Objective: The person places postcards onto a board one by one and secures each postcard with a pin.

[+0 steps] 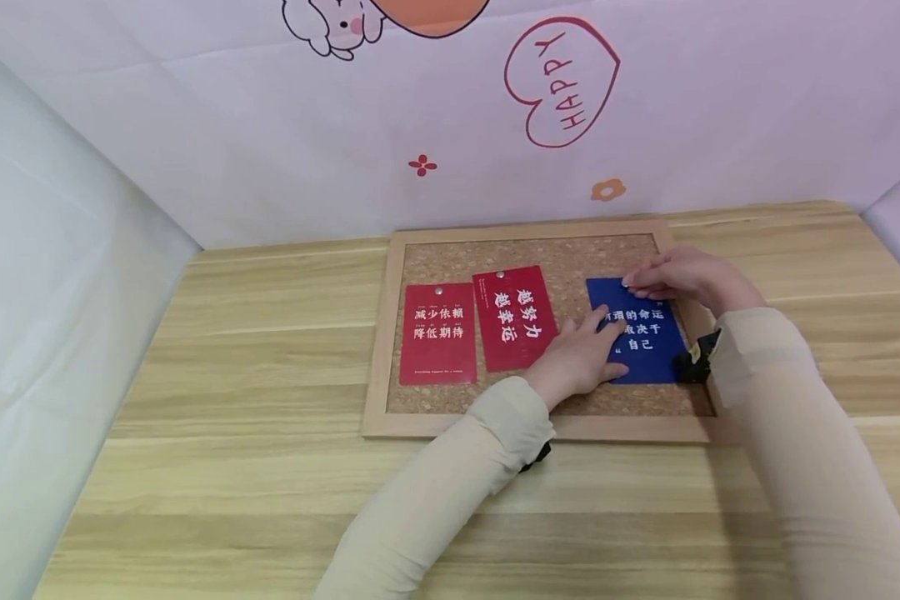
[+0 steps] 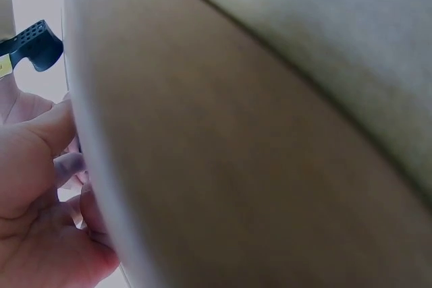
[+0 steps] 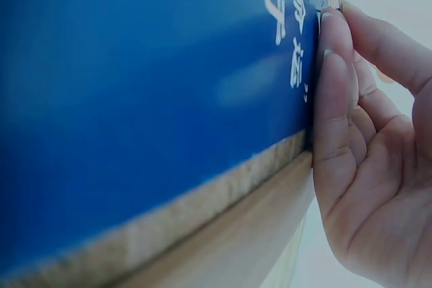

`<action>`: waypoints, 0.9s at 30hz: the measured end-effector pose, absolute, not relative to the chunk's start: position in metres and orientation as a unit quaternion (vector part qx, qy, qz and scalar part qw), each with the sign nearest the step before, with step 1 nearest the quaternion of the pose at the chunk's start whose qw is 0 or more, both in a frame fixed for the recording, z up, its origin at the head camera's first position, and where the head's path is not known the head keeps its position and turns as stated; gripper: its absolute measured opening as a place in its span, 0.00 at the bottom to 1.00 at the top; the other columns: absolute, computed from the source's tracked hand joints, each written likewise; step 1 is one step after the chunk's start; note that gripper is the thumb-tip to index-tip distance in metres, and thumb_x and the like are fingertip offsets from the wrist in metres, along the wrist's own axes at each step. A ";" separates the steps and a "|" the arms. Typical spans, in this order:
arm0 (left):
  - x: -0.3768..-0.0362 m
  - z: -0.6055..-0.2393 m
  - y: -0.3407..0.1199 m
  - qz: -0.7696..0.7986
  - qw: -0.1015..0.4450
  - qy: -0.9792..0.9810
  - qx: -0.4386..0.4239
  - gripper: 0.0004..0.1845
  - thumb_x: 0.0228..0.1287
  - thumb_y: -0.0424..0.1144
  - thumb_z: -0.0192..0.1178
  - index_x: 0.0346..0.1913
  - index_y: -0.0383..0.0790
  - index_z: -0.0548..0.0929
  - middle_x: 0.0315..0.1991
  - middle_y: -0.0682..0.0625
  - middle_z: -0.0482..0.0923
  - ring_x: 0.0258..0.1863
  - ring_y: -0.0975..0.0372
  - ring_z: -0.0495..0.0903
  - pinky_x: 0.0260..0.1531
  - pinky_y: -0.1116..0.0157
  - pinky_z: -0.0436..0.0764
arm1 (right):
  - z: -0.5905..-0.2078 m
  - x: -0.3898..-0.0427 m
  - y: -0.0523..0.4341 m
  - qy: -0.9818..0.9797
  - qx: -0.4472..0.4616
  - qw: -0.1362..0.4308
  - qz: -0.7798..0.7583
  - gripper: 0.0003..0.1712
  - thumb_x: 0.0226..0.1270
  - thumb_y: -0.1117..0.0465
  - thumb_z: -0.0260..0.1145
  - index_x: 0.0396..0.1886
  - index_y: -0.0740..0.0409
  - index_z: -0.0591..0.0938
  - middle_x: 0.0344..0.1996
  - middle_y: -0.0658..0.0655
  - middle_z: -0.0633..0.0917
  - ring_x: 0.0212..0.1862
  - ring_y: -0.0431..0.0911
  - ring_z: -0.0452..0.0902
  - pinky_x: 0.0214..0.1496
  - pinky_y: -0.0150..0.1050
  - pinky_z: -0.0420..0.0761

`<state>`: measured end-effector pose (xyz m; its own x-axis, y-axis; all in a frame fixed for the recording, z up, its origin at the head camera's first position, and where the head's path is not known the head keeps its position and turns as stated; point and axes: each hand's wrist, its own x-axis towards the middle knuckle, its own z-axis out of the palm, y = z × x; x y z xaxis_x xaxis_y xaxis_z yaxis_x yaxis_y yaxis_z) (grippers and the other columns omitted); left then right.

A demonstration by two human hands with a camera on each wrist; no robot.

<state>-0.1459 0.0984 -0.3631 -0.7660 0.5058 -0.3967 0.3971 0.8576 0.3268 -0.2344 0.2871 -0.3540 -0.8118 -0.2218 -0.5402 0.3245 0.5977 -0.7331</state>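
Note:
A blue card (image 1: pixel 648 360) with white lettering lies on the corkboard (image 1: pixel 438 400). My left hand (image 1: pixel 579 354) rests on its left side with the fingers spread; in the left wrist view this hand (image 2: pixel 37 193) is partly cut off by the board's frame. At the card's top edge my right hand (image 1: pixel 686 275) pinches a small silvery thumbtack (image 1: pixel 626 283) between thumb and fingertips. The right wrist view has the right hand (image 3: pixel 378 139) close against the blue card (image 3: pixel 169 112), the tack hidden by the fingers.
Two red cards, one upright (image 1: pixel 438 358) and one tilted (image 1: pixel 510 354), are fixed to the board's left and middle by silvery tacks. The wood-framed board lies on a wood-grain table (image 1: pixel 232 400). A white printed cloth (image 1: pixel 307 150) hangs behind.

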 end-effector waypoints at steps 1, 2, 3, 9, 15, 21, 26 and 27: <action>-0.146 -0.363 0.099 0.113 0.242 0.933 0.242 0.32 0.69 0.58 0.48 0.74 0.62 0.55 0.78 0.58 0.42 0.72 0.58 0.55 0.67 0.65 0.67 | -0.354 -0.234 0.287 0.841 0.031 0.305 -0.447 0.19 0.69 0.55 0.61 0.51 0.64 0.79 0.26 0.36 0.84 0.32 0.30 0.80 0.39 0.25 0.79; -0.146 -0.363 0.099 0.113 0.242 0.933 0.241 0.32 0.69 0.58 0.48 0.74 0.62 0.55 0.78 0.58 0.42 0.72 0.58 0.55 0.67 0.65 0.67 | -0.354 -0.234 0.287 0.841 0.031 0.305 -0.446 0.20 0.69 0.55 0.61 0.51 0.65 0.78 0.26 0.36 0.84 0.32 0.30 0.80 0.38 0.25 0.79; -0.146 -0.363 0.099 0.114 0.242 0.933 0.240 0.32 0.69 0.58 0.48 0.74 0.62 0.55 0.78 0.58 0.42 0.72 0.58 0.55 0.67 0.65 0.67 | -0.354 -0.234 0.287 0.842 0.031 0.304 -0.445 0.20 0.69 0.55 0.61 0.52 0.66 0.78 0.26 0.36 0.84 0.32 0.30 0.80 0.38 0.25 0.79; -0.145 -0.361 0.098 0.119 0.242 0.932 0.241 0.33 0.69 0.57 0.49 0.74 0.61 0.55 0.78 0.58 0.43 0.72 0.58 0.56 0.67 0.64 0.68 | -0.353 -0.234 0.286 0.847 0.032 0.300 -0.438 0.17 0.69 0.54 0.61 0.48 0.62 0.81 0.25 0.37 0.84 0.31 0.31 0.79 0.38 0.25 0.79; -0.144 -0.358 0.098 0.115 0.237 0.932 0.247 0.33 0.69 0.57 0.49 0.74 0.60 0.55 0.78 0.56 0.43 0.72 0.57 0.56 0.68 0.64 0.67 | -0.353 -0.234 0.286 0.850 0.035 0.296 -0.435 0.16 0.69 0.55 0.60 0.47 0.61 0.82 0.25 0.37 0.84 0.31 0.31 0.79 0.37 0.25 0.79; -0.143 -0.357 0.097 0.115 0.238 0.932 0.248 0.33 0.69 0.57 0.49 0.74 0.59 0.55 0.78 0.56 0.43 0.71 0.57 0.57 0.69 0.64 0.65 | -0.353 -0.235 0.285 0.850 0.032 0.296 -0.435 0.15 0.69 0.56 0.60 0.46 0.62 0.82 0.24 0.38 0.84 0.31 0.32 0.79 0.37 0.26 0.79; -0.143 -0.357 0.098 0.111 0.236 0.932 0.251 0.33 0.69 0.57 0.48 0.74 0.59 0.55 0.78 0.56 0.44 0.72 0.57 0.56 0.69 0.64 0.65 | -0.353 -0.235 0.285 0.846 0.032 0.297 -0.441 0.15 0.70 0.58 0.59 0.46 0.64 0.82 0.24 0.38 0.84 0.30 0.32 0.80 0.36 0.26 0.80; -0.143 -0.357 0.098 0.111 0.235 0.932 0.252 0.33 0.69 0.57 0.48 0.74 0.59 0.55 0.78 0.56 0.44 0.71 0.57 0.56 0.69 0.64 0.65 | -0.354 -0.235 0.285 0.846 0.033 0.297 -0.442 0.15 0.70 0.58 0.60 0.46 0.64 0.82 0.24 0.38 0.84 0.30 0.32 0.80 0.36 0.26 0.80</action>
<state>-0.1430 0.0982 -0.3571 -0.7625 0.5218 -0.3826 0.4177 0.8486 0.3247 -0.2353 0.2852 -0.3535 -0.8213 -0.2063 -0.5318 0.3185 0.6075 -0.7276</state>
